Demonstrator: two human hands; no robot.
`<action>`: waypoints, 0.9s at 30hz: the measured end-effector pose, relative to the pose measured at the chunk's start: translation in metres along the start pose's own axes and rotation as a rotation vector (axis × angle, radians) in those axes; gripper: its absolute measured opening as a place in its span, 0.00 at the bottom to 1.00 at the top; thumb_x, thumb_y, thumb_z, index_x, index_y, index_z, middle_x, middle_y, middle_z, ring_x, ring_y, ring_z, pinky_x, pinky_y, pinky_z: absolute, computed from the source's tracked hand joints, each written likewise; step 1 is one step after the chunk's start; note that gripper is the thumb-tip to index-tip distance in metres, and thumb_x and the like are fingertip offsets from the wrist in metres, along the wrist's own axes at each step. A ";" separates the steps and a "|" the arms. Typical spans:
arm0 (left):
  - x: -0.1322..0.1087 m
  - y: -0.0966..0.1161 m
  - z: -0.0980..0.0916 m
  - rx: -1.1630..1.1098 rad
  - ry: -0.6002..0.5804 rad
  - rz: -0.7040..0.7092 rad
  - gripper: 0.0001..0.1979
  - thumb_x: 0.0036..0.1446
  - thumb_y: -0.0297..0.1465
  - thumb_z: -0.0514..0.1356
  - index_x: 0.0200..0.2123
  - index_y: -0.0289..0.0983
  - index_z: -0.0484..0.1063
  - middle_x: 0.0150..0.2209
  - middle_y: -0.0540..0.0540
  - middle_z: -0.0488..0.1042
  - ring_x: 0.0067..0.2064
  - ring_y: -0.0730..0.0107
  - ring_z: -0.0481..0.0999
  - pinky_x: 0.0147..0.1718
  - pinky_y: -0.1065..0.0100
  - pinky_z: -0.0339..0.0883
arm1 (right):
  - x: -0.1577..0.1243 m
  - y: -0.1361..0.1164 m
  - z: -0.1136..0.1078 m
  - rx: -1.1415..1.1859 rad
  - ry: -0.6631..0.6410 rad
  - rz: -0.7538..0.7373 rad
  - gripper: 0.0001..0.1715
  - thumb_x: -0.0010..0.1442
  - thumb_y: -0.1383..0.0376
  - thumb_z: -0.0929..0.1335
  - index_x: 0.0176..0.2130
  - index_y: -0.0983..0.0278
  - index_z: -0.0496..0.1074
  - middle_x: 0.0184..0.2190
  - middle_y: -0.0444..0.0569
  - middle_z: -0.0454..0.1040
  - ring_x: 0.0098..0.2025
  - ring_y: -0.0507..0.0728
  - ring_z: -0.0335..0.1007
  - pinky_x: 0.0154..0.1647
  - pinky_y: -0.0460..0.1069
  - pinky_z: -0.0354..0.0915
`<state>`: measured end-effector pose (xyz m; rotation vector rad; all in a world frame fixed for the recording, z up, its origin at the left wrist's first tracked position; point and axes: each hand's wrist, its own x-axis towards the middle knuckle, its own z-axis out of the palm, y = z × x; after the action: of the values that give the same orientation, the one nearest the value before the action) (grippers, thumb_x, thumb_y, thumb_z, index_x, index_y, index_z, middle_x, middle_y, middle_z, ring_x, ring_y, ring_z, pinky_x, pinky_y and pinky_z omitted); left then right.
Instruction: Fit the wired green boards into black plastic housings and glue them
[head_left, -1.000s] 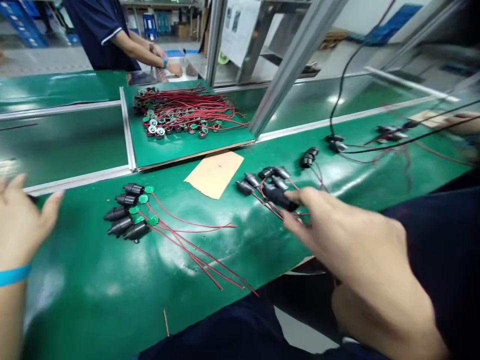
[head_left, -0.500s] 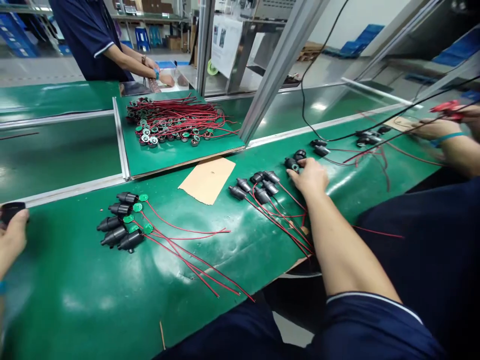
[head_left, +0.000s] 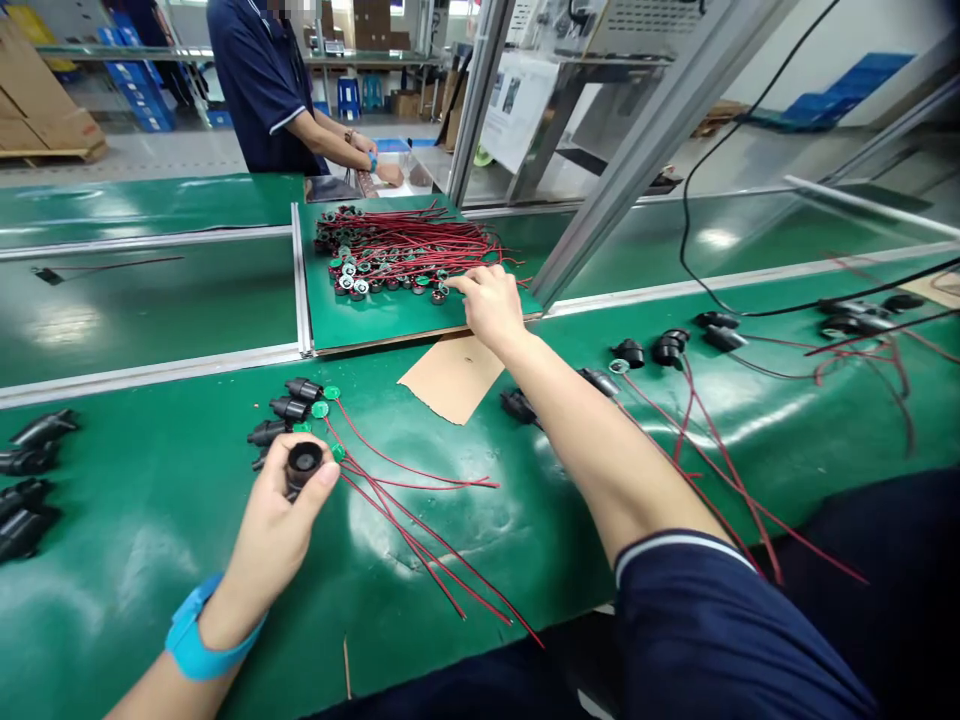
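My left hand [head_left: 274, 525], a blue band at its wrist, is closed around a black plastic housing [head_left: 305, 460], its round open end facing up. Behind it lie several black housings [head_left: 289, 408] with green discs [head_left: 321, 409] and red wires [head_left: 420, 545] spread toward me. My right hand [head_left: 491, 305] reaches to the near right corner of a pile of small round parts with red wires [head_left: 405, 240]. Its fingertips pinch at one small round wired part [head_left: 439, 295] there; the thumb is partly hidden.
The pile sits on a raised green board [head_left: 375, 325] beside a slanting metal post [head_left: 645, 140]. Cardboard [head_left: 450, 375] lies before it. More black housings lie at far left [head_left: 26, 520] and right [head_left: 671, 347]. A black cable [head_left: 684, 220] hangs at right. A co-worker [head_left: 262, 90] stands across.
My right hand has left the black housings at right and moved to the wired pile. My left hand has come in from the left edge with a black housing. The view has shifted left.
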<state>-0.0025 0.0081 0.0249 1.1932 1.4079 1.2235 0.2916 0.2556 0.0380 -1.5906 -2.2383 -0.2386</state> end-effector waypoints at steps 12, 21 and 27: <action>0.009 -0.006 -0.004 -0.110 -0.035 -0.092 0.15 0.59 0.41 0.67 0.39 0.38 0.70 0.32 0.52 0.70 0.28 0.77 0.62 0.28 0.71 0.57 | 0.008 -0.074 -0.009 0.315 -0.264 -0.361 0.17 0.63 0.63 0.70 0.52 0.64 0.74 0.38 0.50 0.79 0.38 0.58 0.74 0.43 0.52 0.66; -0.001 0.002 0.005 -0.655 -0.252 -0.238 0.23 0.53 0.44 0.73 0.45 0.38 0.73 0.21 0.59 0.60 0.21 0.82 0.55 0.25 0.73 0.53 | -0.093 -0.156 -0.099 0.572 -0.307 -0.687 0.14 0.68 0.65 0.67 0.52 0.67 0.74 0.39 0.54 0.78 0.40 0.60 0.75 0.41 0.52 0.69; -0.018 -0.003 0.004 -0.435 -0.284 -0.073 0.19 0.49 0.38 0.75 0.42 0.40 0.77 0.32 0.51 0.72 0.30 0.76 0.66 0.29 0.73 0.58 | -0.135 -0.150 -0.124 0.972 -0.334 -0.333 0.15 0.70 0.68 0.66 0.52 0.61 0.78 0.36 0.48 0.78 0.34 0.52 0.73 0.34 0.46 0.68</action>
<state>0.0034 -0.0093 0.0221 0.9565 0.9092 1.1803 0.2152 0.0428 0.1091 -0.7606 -2.2538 0.9507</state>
